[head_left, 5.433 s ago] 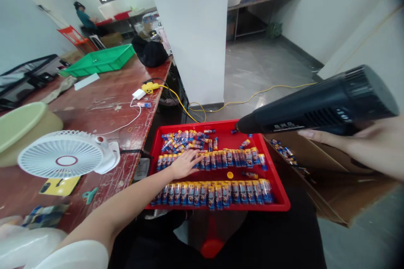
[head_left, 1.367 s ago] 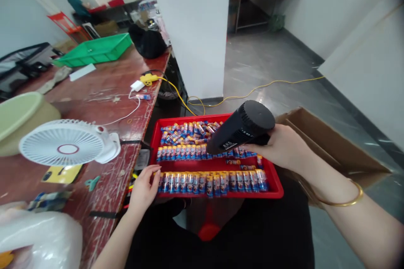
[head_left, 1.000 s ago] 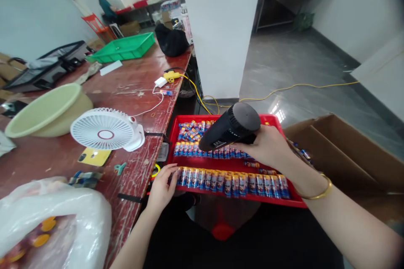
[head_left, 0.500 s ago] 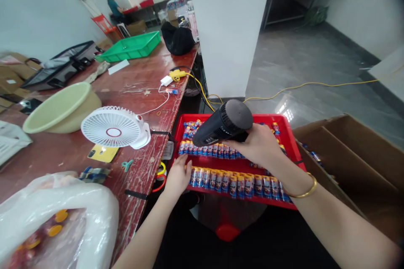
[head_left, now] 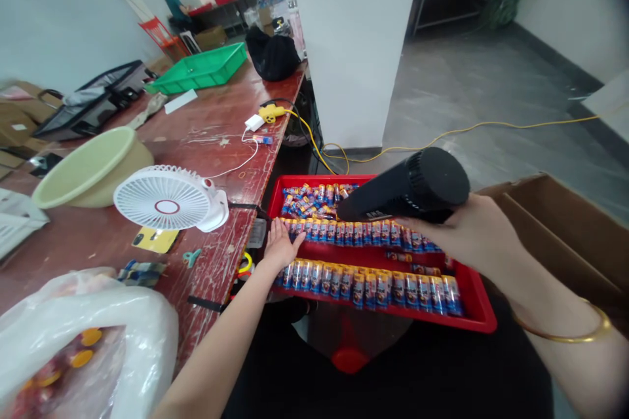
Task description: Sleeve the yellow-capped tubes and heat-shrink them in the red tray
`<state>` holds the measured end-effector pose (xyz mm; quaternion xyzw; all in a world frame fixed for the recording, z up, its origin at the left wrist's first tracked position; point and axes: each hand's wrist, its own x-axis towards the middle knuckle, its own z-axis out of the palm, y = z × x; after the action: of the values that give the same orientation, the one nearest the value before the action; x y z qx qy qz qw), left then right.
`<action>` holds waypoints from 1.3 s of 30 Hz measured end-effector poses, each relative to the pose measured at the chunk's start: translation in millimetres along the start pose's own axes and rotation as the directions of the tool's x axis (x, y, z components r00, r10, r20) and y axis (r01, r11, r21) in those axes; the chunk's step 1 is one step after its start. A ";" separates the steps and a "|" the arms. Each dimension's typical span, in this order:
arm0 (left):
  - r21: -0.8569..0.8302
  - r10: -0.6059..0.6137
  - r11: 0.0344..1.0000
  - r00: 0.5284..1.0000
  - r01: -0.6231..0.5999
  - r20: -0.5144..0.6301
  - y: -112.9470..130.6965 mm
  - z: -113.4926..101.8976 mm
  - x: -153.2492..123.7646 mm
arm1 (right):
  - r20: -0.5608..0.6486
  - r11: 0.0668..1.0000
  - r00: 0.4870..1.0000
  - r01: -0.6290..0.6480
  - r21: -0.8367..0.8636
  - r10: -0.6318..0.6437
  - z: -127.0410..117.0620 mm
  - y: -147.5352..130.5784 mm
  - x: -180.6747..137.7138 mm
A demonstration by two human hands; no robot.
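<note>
My right hand is wrapped round a black hair dryer, its grip hidden by the fingers. The dryer's barrel slants left and down over a red tray. Inside the tray, a row of small blue bottles with yellow caps runs across the middle. A second row of such bottles stands along the near side, and loose ones lie at the back left. At the left end of the middle row, my left hand rests with fingers stretched out, touching the end or very near it.
Left of the tray is a worn red table with a white fan, a pale green basin and a plastic bag. A cardboard box stands at the right. A yellow cable crosses the floor. One person is far back.
My right hand has moved right with the hair dryer, from the left part of the middle row towards its right part. My left hand has shifted slightly up and left, fingers straighter.
</note>
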<state>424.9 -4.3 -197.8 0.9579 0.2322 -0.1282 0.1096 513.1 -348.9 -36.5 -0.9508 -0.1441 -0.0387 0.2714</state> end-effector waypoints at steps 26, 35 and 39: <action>-0.080 0.315 0.949 0.922 -0.305 0.225 64.0 -19.4 -30.7 | -0.066 0.997 0.997 0.033 0.063 -0.029 29.1 -47.5 -8.0; -0.056 0.115 0.993 0.955 -0.104 0.274 23.8 -21.4 -10.7 | -0.066 0.998 0.997 -0.033 0.054 0.037 11.6 -12.9 -13.2; -0.075 0.053 0.996 0.985 -0.041 0.161 1.7 -46.3 -25.2 | -0.074 0.996 0.997 0.014 0.084 -0.008 26.5 -22.5 -14.8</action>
<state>413.0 -3.8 -146.4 0.9449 0.2043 -0.1953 0.1651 492.2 -320.4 -49.9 -0.9357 -0.1407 -0.0689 0.3160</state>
